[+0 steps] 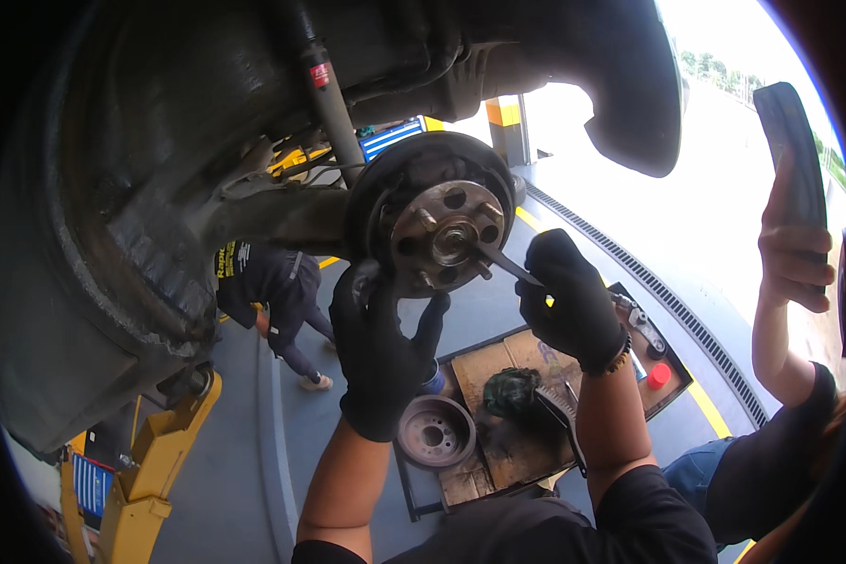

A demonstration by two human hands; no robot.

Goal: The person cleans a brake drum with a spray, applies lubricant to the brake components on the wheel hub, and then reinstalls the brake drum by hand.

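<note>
Under the raised vehicle, a rusty wheel hub (420,222) with protruding studs sits on a dark round brake backing plate (374,193). My black-gloved left hand (381,367) grips the lower left of this assembly, its thumb along the bottom edge. My black-gloved right hand (564,305), to the right and slightly below, holds a flat metal tool (506,262) whose far end meets the hub near its centre. A grey shock absorber (338,122) rises above the assembly.
A co-worker (277,310) bends at left; another person (761,451) at right holds up a phone (799,164). Below is a tray (407,493) with cardboard, a brake drum (418,442) and a dark rag (509,392). A yellow lift arm (160,479) stands lower left; a drain grate (630,263) crosses the floor.
</note>
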